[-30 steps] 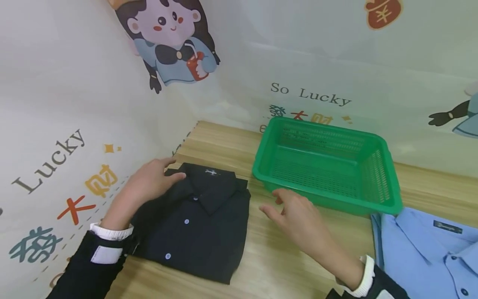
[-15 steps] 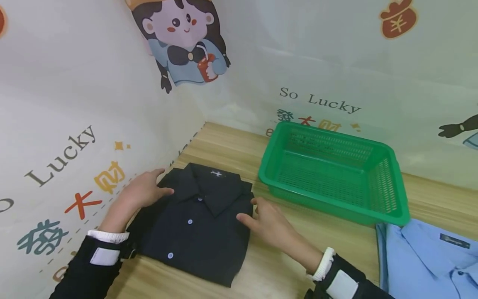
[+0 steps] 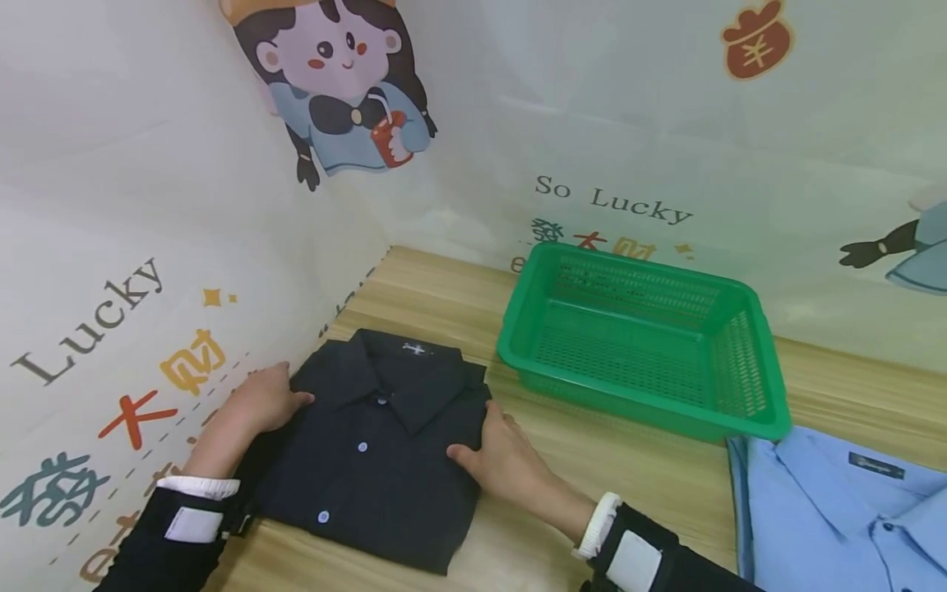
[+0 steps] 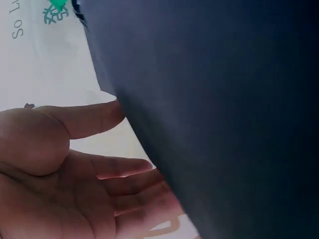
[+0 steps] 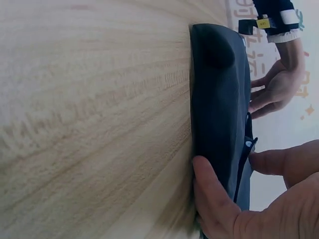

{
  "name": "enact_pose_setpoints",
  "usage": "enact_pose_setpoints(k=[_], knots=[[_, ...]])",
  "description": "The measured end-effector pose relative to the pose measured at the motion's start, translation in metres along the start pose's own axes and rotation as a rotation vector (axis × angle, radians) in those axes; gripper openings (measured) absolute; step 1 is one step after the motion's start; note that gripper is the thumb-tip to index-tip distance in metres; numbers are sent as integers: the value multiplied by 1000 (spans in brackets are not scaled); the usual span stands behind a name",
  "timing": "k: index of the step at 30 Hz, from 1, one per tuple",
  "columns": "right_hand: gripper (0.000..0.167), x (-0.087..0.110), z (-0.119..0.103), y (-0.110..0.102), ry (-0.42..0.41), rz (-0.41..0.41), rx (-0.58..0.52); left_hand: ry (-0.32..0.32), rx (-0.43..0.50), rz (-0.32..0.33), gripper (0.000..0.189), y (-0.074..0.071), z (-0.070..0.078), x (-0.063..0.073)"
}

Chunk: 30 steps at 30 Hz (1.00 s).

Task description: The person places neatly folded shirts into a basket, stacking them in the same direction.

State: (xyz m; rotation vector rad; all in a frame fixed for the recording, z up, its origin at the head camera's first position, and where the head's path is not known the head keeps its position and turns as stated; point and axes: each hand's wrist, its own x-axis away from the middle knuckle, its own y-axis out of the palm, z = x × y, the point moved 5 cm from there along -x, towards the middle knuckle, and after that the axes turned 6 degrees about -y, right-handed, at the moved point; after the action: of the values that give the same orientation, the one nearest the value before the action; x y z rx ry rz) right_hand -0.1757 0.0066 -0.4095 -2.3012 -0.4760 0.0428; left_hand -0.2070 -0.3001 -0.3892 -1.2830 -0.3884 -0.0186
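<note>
A folded black button-up shirt (image 3: 399, 460), collar toward the back, lies on the wooden table between both hands. My left hand (image 3: 265, 400) is at the shirt's left edge, fingers fairly straight. In the left wrist view, the thumb (image 4: 94, 119) meets that edge and some fingertips are hidden behind the cloth. My right hand (image 3: 506, 456) holds the opposite edge. Its thumb lies over the top near a button, while its fingers (image 5: 212, 189) press the side fold low by the table, as the right wrist view shows.
Behind and right of the black shirt stands a green perforated plastic basket (image 3: 629, 411) with nothing in it. A folded light-blue shirt (image 3: 821, 501) lies at the right, its collar close to the basket's corner. Printed white sheeting (image 3: 459, 107) covers the walls behind and left.
My right hand has come left from in front of the basket to the black shirt's right edge. My left hand has lowered to the left edge. The camera view has shifted slightly.
</note>
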Motion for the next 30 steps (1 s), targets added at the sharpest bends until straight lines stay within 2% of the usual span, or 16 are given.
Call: enact_pose_setpoints(k=[6,11,15,20,24,30], knots=[[82,-3,2,2,19,0,-108,-35,19,-10,63,4,-6,-3],[64,-3,0,0,13,-4,-103,-50,43,-16,63,4,-7,-5],[58,-5,1,0,47,-19,-114,-58,41,-24,61,5,-7,-6],[45,-5,3,3,105,-55,-267,-76,38,-36,58,4,-7,-6],[35,-7,7,5,133,-62,-393,-66,38,-28,57,4,-6,-7],[25,-9,14,11,174,-72,-475,-47,55,-21,58,4,-6,-8]])
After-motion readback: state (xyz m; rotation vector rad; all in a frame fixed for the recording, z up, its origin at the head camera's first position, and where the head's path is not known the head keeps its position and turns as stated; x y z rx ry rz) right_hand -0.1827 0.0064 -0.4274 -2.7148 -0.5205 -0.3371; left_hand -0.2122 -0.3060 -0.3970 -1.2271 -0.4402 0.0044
